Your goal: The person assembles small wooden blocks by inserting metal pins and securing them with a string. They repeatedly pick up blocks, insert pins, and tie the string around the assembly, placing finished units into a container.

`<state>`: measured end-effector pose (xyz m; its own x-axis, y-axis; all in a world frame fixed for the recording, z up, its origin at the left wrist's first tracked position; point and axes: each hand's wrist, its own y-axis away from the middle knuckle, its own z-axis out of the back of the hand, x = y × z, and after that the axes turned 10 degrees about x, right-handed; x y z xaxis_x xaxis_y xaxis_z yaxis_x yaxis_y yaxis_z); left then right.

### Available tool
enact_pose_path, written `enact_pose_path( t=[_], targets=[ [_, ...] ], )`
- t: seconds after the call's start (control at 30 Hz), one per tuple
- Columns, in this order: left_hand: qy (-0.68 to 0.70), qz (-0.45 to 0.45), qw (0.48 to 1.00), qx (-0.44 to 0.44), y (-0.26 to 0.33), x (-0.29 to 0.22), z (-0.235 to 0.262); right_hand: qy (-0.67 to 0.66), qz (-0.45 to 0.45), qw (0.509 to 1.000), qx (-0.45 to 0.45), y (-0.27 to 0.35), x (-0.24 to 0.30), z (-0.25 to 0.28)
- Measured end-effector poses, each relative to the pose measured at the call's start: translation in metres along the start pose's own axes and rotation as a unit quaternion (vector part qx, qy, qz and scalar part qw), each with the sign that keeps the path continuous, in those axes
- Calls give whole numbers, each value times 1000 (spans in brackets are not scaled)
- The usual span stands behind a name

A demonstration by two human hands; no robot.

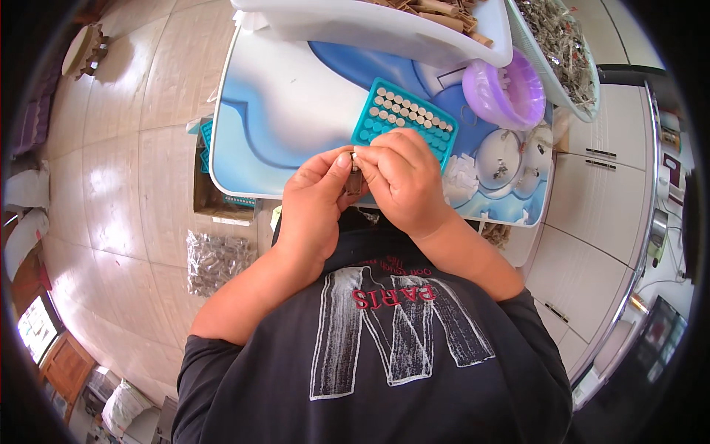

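Observation:
My left hand point(314, 185) and my right hand point(405, 174) meet near the table's front edge. Between them is a small brown piece point(354, 181), upright and mostly covered by my fingers; its kind is not clear. The thumb and fingers of my left hand are closed around it. My right fingertips pinch at its top, where something small and pale point(354, 157) shows. Just beyond my right hand lies a teal tray point(362, 133) with rows of round holes. Pale round pieces point(392, 103) fill several of its rows.
The blue-and-white table point(281, 96) carries a white bin point(333, 33) of brown rolls, a purple bowl point(518, 96), white scraps point(460, 177) and a round dish point(499, 159). A pale basket point(584, 89) holds clear-wrapped pieces. Left on the floor are a box point(222, 211) and a plastic-wrapped bundle point(217, 263).

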<state>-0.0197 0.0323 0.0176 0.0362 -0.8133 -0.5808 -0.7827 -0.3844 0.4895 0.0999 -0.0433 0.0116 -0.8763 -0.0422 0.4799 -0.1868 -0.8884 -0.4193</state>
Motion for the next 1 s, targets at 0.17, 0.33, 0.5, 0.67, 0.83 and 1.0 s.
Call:
enact_pose_path(
  t=[0.17,0.33,0.5,0.67,0.83,1.0],
  targets=[
    [7,-4,1000,-2,0,-2,-3,-59,-29,998,11,3,0,0],
    [2,-10,1000,0,1,-2,-4,-54,-37,998,9,3,-1,-1],
    [1,-12,1000,8,1,1,1,-34,-21,999,6,5,1,-3],
    [13,-21,1000,2,1,1,-1,-108,-64,992,0,4,1,-1],
    [-3,1,1000,4,2,0,0,-99,-64,993,28,3,3,4],
    [-31,21,999,28,3,-4,1,-147,-92,983,52,5,3,9]
  ],
)
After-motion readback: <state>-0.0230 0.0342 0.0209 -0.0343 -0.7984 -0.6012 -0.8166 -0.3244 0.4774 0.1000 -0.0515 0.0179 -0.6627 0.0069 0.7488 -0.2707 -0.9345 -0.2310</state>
